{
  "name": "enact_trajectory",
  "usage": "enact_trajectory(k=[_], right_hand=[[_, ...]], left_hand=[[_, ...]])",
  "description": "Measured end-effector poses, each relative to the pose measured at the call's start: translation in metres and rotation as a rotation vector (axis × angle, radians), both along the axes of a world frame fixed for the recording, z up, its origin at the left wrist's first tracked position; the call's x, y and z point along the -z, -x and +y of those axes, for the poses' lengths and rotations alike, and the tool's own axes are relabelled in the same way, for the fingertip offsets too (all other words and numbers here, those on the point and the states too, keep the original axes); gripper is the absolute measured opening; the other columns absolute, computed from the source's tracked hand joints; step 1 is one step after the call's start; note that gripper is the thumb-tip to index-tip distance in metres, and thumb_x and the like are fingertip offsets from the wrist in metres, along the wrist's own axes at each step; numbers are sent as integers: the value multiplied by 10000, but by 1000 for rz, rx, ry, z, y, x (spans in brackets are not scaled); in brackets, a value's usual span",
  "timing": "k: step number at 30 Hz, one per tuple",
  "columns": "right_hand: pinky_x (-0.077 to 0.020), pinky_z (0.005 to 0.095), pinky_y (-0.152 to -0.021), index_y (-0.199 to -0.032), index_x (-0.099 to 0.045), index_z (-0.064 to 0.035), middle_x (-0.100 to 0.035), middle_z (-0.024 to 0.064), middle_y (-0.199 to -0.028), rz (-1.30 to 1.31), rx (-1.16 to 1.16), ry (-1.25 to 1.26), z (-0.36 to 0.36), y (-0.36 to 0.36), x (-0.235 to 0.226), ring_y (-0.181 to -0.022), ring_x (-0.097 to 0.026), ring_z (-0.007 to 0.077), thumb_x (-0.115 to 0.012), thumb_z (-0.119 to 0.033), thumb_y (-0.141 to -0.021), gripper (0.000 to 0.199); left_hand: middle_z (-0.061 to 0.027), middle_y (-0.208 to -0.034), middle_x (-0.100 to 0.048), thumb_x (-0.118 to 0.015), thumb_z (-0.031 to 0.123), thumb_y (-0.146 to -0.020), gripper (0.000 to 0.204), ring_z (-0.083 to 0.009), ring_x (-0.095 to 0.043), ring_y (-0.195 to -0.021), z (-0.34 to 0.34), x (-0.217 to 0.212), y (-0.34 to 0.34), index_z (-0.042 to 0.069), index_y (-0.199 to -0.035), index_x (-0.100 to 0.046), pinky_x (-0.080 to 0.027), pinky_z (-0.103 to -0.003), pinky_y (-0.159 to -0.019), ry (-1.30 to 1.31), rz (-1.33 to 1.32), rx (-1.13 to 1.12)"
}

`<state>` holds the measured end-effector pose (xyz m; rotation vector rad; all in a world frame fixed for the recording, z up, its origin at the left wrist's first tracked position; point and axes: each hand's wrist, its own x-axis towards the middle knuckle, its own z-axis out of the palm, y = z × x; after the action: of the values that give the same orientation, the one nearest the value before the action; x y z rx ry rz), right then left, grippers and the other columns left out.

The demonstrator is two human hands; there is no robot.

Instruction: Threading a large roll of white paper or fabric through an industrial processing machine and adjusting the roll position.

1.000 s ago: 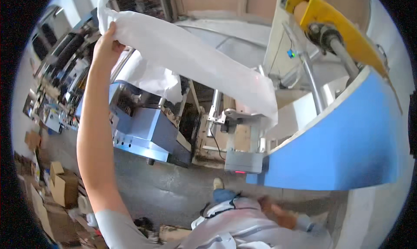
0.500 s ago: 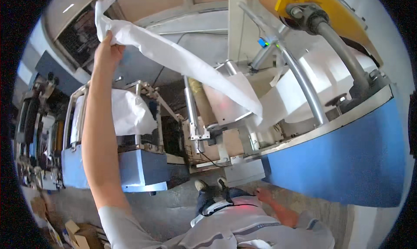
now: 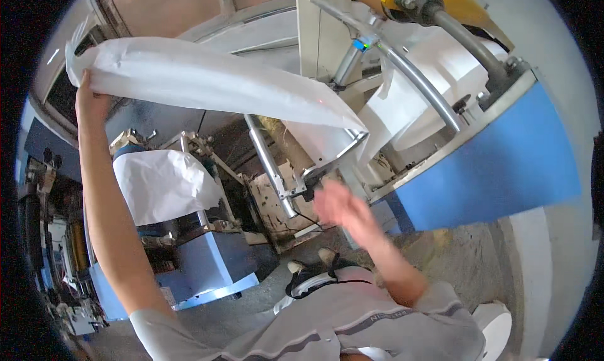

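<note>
My left hand (image 3: pixel 91 100) is raised high at the upper left and grips the end of a long white paper web (image 3: pixel 207 84). The web stretches rightward and down to the metal frame (image 3: pixel 343 150) of a blue machine (image 3: pixel 497 172). My right hand (image 3: pixel 336 203) is blurred in the middle, fingers spread, holding nothing, just below where the web meets the frame. A large white paper roll (image 3: pixel 434 65) sits on the machine behind a grey steel bar (image 3: pixel 415 78).
A second blue machine (image 3: pixel 211 266) with a crumpled white sheet (image 3: pixel 163 181) draped over it stands at lower left. A yellow bracket (image 3: pixel 453 2) and grey shaft top the right machine. Grey concrete floor (image 3: pixel 465 254) lies below, with my shoes (image 3: pixel 314 273) on it.
My right hand has risen from near my waist to the web's lower end. My left arm keeps the paper lifted while the view has shifted right and down.
</note>
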<state>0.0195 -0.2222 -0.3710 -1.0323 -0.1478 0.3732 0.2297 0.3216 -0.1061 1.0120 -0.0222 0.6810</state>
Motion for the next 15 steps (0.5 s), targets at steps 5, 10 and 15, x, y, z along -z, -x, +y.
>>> enact_trajectory(k=[5, 10, 15], right_hand=[[-432, 497, -1009, -1409, -245, 26, -432, 248, -1353, 656, 548, -586, 20, -150, -2, -1169, -516, 364, -571, -504, -901, 804], [-465, 472, -968, -1260, -474, 10, -582, 182, -1194, 334, 641, -452, -29, -256, 53, -1111, -557, 332, -440, -248, -978, 384], [-495, 470, -924, -1233, -488, 1, -596, 170, -1192, 351, 518, -489, -1, -309, 22, -1073, -585, 323, -373, -210, -993, 340]], left_hand=[[-135, -1202, -585, -546, 203, -963, 353, -279, -577, -1107, -9, 19, 11, 6, -1252, -505, -496, -428, -960, 80, 88, -40], [-111, -1137, -604, -549, 205, -963, 316, -234, -604, -1036, -59, 29, 26, 6, -1207, -529, -522, -384, -891, 141, 105, -25], [-121, -1171, -590, -522, 177, -974, 296, -262, -583, -1076, -40, 36, 28, 5, -1215, -523, -482, -416, -960, 194, -18, -42]])
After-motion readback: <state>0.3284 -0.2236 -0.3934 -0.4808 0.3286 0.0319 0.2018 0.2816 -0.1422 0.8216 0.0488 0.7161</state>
